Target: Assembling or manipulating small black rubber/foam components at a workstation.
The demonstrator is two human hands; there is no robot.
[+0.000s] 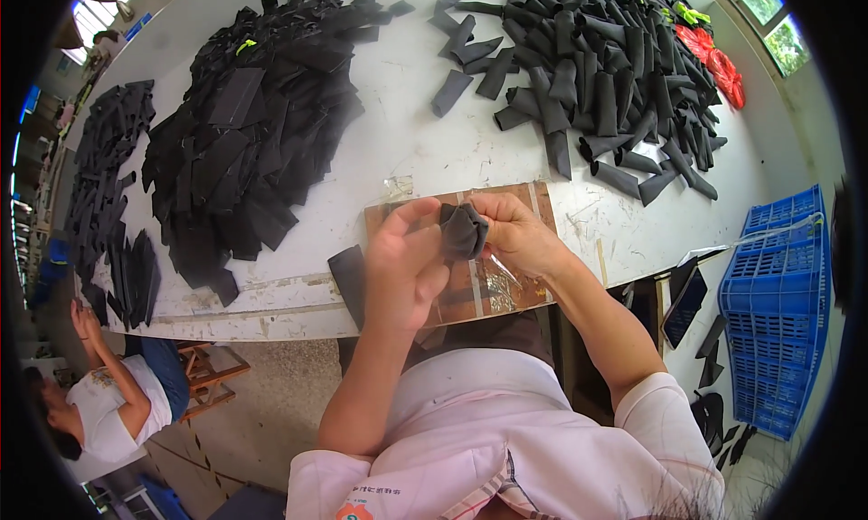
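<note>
Between my two hands is a piece of black fabric (pixel 464 234), folded into a short, rounded tube-like shape. My left hand (pixel 404 262) is closed on its left side, thumb and fingers bent around the cloth. On the other side my right hand (pixel 514 233) pinches its edge with thumb and fingers. Both hands are above a brown wooden board (pixel 457 294) at the table's near edge. A flat black fabric piece (pixel 347 280) lies beside the board, close to my left wrist, partly over the edge.
Flat black fabric pieces form a large heap (pixel 258 131) at left, with a smaller pile (pixel 108 158) beyond. Rolled black fabric tubes (pixel 597 77) are heaped at far right, near a red plastic bag (pixel 714 63). A blue crate (pixel 776 312) stands right; another person (pixel 122 389) sits left.
</note>
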